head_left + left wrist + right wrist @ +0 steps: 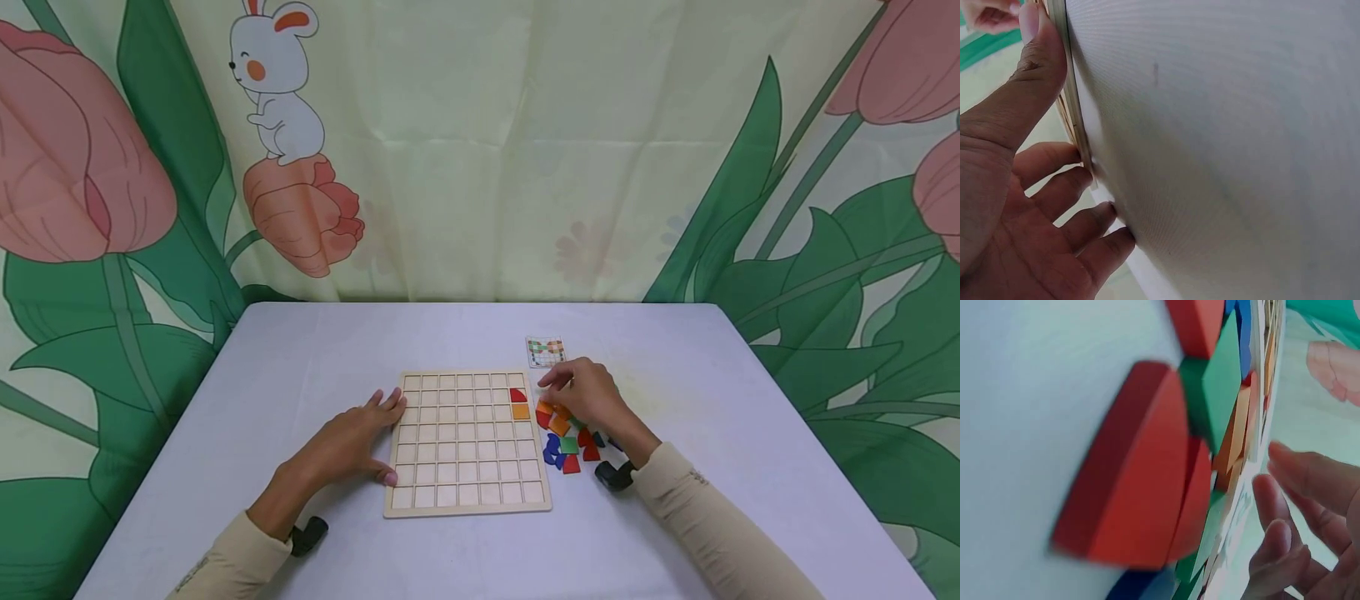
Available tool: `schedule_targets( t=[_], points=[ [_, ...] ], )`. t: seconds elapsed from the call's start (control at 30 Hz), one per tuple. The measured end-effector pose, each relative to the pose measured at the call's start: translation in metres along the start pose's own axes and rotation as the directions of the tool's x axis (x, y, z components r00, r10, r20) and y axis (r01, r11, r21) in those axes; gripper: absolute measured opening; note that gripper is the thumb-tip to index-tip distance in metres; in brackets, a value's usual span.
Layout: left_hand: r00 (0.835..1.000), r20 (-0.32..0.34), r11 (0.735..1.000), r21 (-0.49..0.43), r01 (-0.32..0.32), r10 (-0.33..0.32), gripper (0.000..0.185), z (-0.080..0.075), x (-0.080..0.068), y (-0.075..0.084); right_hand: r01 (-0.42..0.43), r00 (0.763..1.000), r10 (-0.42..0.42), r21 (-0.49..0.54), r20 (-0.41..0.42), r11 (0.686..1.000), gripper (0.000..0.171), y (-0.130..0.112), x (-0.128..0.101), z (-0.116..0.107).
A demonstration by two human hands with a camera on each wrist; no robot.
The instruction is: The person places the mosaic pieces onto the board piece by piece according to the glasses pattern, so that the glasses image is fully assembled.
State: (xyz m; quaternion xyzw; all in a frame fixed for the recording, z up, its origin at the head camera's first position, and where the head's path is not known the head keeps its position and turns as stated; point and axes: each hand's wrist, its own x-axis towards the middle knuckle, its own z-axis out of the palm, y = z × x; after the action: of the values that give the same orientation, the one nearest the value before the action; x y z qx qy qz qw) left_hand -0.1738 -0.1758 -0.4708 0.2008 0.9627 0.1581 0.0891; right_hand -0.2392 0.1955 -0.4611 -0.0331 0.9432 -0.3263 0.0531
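From the left, touches the left rim of the wooden grid board (464, 452) with the left hand (351, 438), grip wide, thumb and fingers spread apart along the edge. Could skew the board, flat on the desk (300, 350), by pushing too hard sideways there. Across to the end column, shows a red curved piece (517, 395) in one cell and an orange square (521, 411) in the next cell nearer; might unseat either by jolting the board or brushing past with a knuckle. Near the far right corner, shows a small patterned card (546, 352), probably easy to nudge or cover. Just beside the right rim, shows a crowded heap of loose pieces (569, 446); may pick up two at once or scatter others because of so many touching edges. Over the heap's far end, hovers with the right hand (588, 393), grip narrow, fingers loosely bent, with nothing visible between the tips.
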Motion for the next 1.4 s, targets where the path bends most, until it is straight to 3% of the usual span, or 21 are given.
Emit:
schedule_targets(
  t=[0.27, 0.47, 0.73, 1.2, 1.4],
  points=[
    [1.0, 0.002, 1.0, -0.005, 0.003, -0.003, 0.118, -0.001, -0.001, 0.0, 0.037, 0.995, -0.034, -0.03, 0.099, 0.999, 0.024, 0.006, -0.003, -0.001],
    [1.0, 0.001, 1.0, -0.002, -0.005, 0.005, 0.117, -0.002, -0.001, 0.001, 0.077, 0.99, -0.067, -0.074, 0.127, 0.994, 0.027, 0.007, -0.002, 0.0],
    [1.0, -0.004, 1.0, 0.0, -0.006, 0.006, 0.117, -0.002, -0.002, 0.0, 0.079, 0.989, -0.064, -0.11, 0.13, 0.991, 0.016, 0.006, 0.0, -0.004],
    [1.0, -0.001, 1.0, 0.002, 0.002, -0.002, 0.119, -0.001, 0.0, 0.001, 0.064, 0.998, -0.064, 0.005, 0.022, 0.998, 0.011, -0.006, 0.002, -0.003],
    [1.0, 0.002, 1.0, -0.002, 0.006, -0.006, 0.119, 0.0, 0.0, 0.0, 0.089, 0.996, -0.09, 0.025, 0.029, 0.996, 0.01, -0.016, 0.004, 0.006]
  ],
)
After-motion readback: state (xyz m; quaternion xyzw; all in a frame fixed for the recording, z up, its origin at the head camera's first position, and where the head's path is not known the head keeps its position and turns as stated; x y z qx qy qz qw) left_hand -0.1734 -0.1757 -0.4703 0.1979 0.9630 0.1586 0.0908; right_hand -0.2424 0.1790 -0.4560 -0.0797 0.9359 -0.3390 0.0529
